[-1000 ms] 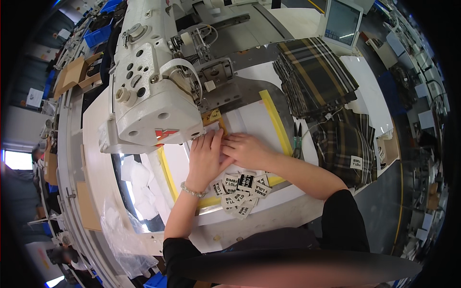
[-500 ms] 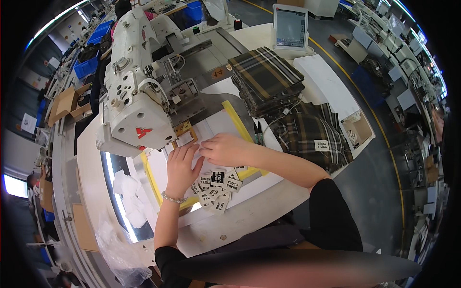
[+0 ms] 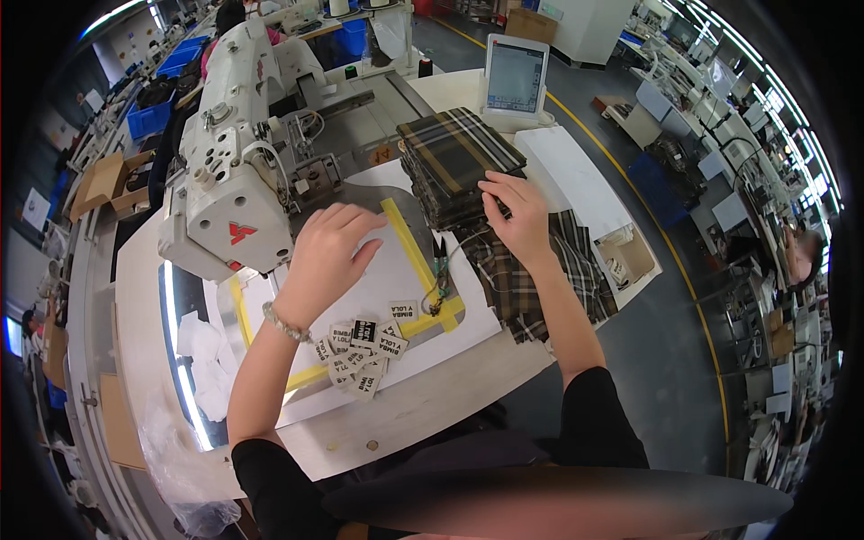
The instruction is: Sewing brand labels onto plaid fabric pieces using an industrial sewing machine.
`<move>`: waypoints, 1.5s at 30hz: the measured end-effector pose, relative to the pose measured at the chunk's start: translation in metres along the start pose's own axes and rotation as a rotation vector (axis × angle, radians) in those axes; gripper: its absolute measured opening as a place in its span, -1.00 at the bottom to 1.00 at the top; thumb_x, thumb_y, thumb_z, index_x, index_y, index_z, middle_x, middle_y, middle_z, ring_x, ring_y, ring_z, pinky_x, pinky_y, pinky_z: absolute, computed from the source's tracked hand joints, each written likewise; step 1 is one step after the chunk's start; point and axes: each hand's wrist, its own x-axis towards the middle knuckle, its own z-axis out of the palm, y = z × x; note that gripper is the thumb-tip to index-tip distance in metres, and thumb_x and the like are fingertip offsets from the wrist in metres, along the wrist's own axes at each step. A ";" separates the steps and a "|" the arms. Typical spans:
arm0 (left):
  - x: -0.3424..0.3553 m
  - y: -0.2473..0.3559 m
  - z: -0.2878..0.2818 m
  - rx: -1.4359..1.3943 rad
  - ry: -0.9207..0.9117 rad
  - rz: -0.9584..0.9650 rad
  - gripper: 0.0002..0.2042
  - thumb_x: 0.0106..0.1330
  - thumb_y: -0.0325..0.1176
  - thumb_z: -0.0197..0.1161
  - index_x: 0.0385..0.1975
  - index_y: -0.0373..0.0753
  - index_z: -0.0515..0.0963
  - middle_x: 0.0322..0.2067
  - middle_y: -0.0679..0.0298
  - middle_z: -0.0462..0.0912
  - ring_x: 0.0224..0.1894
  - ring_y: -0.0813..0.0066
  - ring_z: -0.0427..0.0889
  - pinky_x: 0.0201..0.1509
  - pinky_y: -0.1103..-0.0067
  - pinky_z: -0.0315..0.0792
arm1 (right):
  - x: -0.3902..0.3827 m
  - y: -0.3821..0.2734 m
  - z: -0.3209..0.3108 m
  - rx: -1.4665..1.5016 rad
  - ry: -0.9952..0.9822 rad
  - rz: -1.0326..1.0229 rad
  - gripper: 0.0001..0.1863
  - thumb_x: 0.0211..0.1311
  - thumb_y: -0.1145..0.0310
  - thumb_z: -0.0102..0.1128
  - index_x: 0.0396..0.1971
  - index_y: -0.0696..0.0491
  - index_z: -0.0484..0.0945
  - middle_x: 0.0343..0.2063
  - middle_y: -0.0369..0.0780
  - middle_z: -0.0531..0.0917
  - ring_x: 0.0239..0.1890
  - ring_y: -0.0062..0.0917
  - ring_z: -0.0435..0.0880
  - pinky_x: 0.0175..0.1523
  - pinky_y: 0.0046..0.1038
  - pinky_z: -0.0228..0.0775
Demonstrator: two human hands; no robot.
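Observation:
My left hand hovers over the yellow-taped sewing template, beside the head of a white sewing machine. Its fingers are loosely bent, the thumb stands apart, and nothing shows in it. At the near right corner of a stack of folded plaid fabric pieces is my right hand, thumb and fingers spread; whether the fingertips touch the top piece is hard to tell. Below my left hand lies a loose pile of small white fabric labels, one of them black. More plaid fabric lies under my right forearm.
Thread snips lie by the template's right edge. A tablet screen stands behind the stack. At the right table edge is an open cardboard box. White scraps and a clear plastic bag are at the left.
My hands have parted from beside the machine head. The right one has moved to the plaid stack; the left is raised over the template. The whole view has shifted slightly.

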 end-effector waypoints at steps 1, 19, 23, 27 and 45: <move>0.016 0.001 0.004 -0.002 -0.007 0.059 -0.81 0.09 -0.48 0.32 -0.28 -0.26 0.60 -0.29 0.25 0.63 -0.23 0.23 0.56 -0.13 0.38 0.45 | 0.001 0.005 0.001 -0.033 -0.003 -0.010 -0.84 0.04 0.48 0.30 -0.32 0.03 0.66 -0.19 -0.26 0.68 -0.17 -0.39 0.65 -0.07 -0.37 0.46; 0.127 -0.011 0.085 0.036 -0.302 -0.092 -0.56 -0.08 0.03 0.45 -0.40 -0.25 0.64 -0.42 0.16 0.67 -0.24 0.18 0.65 -0.09 0.39 0.49 | -0.006 0.041 -0.025 -0.117 -0.326 -0.149 -0.55 -0.02 0.53 0.20 -0.03 -0.07 0.62 0.04 -0.21 0.55 0.05 -0.33 0.53 0.26 -0.22 0.27; 0.134 -0.011 0.079 0.039 -0.363 -0.098 -0.56 -0.11 0.03 0.47 -0.42 -0.25 0.64 -0.42 0.18 0.67 -0.24 0.19 0.65 -0.11 0.39 0.50 | -0.005 0.036 -0.021 -0.106 -0.333 -0.161 -0.52 -0.03 0.53 0.19 -0.01 -0.09 0.61 0.04 -0.18 0.55 0.06 -0.33 0.52 0.28 -0.22 0.24; 0.136 -0.012 0.077 0.051 -0.400 -0.092 -0.55 -0.14 0.04 0.48 -0.43 -0.23 0.64 -0.41 0.19 0.67 -0.23 0.20 0.64 -0.10 0.40 0.50 | -0.004 0.036 -0.018 -0.073 -0.352 -0.162 -0.50 -0.03 0.54 0.19 0.01 -0.11 0.60 0.05 -0.18 0.53 0.07 -0.32 0.51 0.29 -0.22 0.23; 0.140 -0.023 0.076 0.011 -0.445 -0.089 -0.56 -0.19 -0.01 0.54 -0.46 -0.24 0.64 -0.41 0.17 0.66 -0.23 0.20 0.64 -0.12 0.40 0.51 | -0.002 0.027 -0.016 -0.088 -0.384 -0.191 -0.42 -0.09 0.53 0.27 0.06 -0.16 0.57 0.08 -0.21 0.51 0.10 -0.35 0.49 0.30 -0.25 0.22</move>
